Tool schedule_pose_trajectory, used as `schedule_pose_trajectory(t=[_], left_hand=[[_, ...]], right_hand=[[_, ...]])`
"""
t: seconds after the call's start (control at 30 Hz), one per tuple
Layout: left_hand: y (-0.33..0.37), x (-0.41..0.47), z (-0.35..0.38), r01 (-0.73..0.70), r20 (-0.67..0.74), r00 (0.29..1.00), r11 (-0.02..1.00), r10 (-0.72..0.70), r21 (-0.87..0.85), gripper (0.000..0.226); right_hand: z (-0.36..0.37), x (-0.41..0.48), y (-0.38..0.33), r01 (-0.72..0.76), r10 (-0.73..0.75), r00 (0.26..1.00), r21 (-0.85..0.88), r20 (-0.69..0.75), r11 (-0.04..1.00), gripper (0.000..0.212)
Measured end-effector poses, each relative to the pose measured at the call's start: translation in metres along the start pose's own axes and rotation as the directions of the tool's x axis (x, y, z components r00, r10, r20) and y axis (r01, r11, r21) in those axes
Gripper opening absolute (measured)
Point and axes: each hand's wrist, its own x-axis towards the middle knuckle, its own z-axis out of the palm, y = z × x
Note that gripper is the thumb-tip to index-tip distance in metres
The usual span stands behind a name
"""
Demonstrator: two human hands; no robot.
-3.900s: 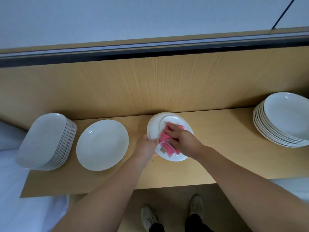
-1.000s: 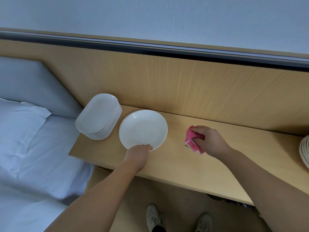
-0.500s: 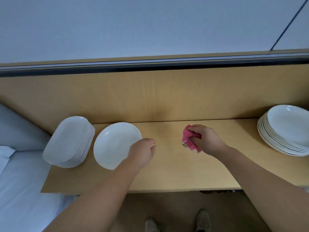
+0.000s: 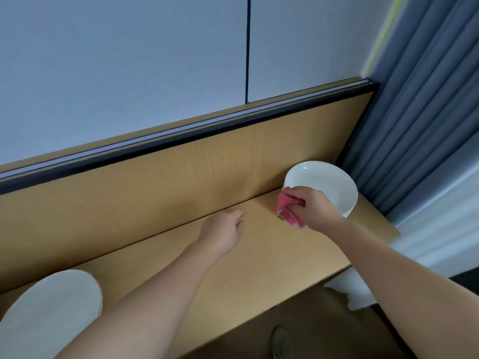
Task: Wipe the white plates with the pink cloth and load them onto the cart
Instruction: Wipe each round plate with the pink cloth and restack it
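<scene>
The right hand [image 4: 315,209] grips the cloth [image 4: 286,204] in curled fingers near the far-right plates [image 4: 329,185], while the left hand [image 4: 224,230] hovers empty, fingers loosely curled.

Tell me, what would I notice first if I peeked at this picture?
The bright pink cloth pops out, bunched in the right hand beside the white plates at the right end of the wooden shelf, by the blue curtain. The left hand reaches empty over the shelf, and a lone plate sits bottom left.
</scene>
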Motion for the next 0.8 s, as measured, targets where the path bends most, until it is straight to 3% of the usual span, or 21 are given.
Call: schedule_pose_trajectory(t=[0.1, 0.27, 0.43, 0.57, 0.8], left_hand=[[0.034, 0.031, 0.014, -0.006, 0.022, 1.0, 1.0, 0.006, -0.003, 0.024], [0.074, 0.073, 0.038, -0.014, 0.053, 0.998, 1.0, 0.013, 0.027, 0.021], [0.099, 0.112, 0.063, 0.077, 0.105, 0.991, 0.997, -0.079, 0.021, 0.024], [0.112, 0.133, 0.077, 0.137, 0.124, 0.982, 0.989, -0.142, 0.049, 0.025], [0.124, 0.149, 0.084, 0.323, 0.161, 0.936, 0.946, -0.313, -0.038, 0.021]], right_hand=[[-0.031, 0.013, 0.037, -0.059, 0.058, 0.996, -0.019, -0.064, 0.998, 0.026], [-0.07, 0.032, 0.084, -0.098, 0.095, 0.992, -0.039, -0.086, 0.994, 0.036], [-0.089, 0.05, 0.122, -0.061, 0.053, 0.996, -0.1, -0.073, 0.993, 0.041], [-0.093, 0.063, 0.147, -0.05, 0.041, 0.998, -0.234, -0.043, 0.971, 0.032], [-0.102, 0.074, 0.16, -0.105, 0.091, 0.994, -0.315, -0.061, 0.943, 0.023]])
